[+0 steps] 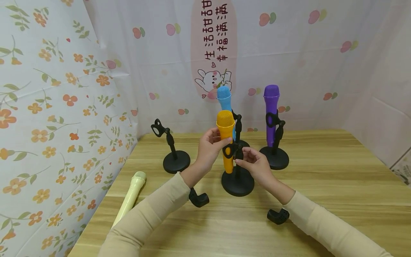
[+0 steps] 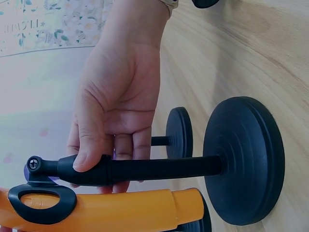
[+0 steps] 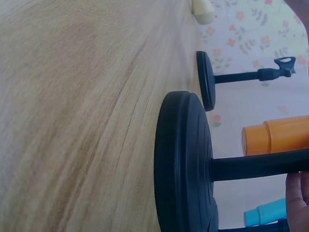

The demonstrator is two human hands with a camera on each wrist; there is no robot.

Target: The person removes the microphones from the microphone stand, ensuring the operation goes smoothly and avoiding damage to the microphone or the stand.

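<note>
My left hand (image 1: 208, 146) holds the body of an orange microphone (image 1: 226, 123), thumb across its front, head end up. Its lower end hangs above the round base of a black desk stand (image 1: 237, 184). The stand's ring clip (image 2: 42, 203) overlaps the microphone's body, orange showing through the ring. My right hand (image 1: 257, 166) pinches the stand's post just below the clip joint; in the left wrist view its thumb (image 2: 89, 145) lies along the post. The right wrist view shows only some fingers (image 3: 297, 193) at the post (image 3: 260, 165).
Behind stands a blue microphone (image 1: 224, 93) by its stand; right of it, a purple microphone (image 1: 271, 103) in another. A bare stand (image 1: 176, 161) is at the left, near a pale yellow microphone (image 1: 131, 196) lying down. Two black bent pieces (image 1: 199, 199) (image 1: 278, 216) lie in front.
</note>
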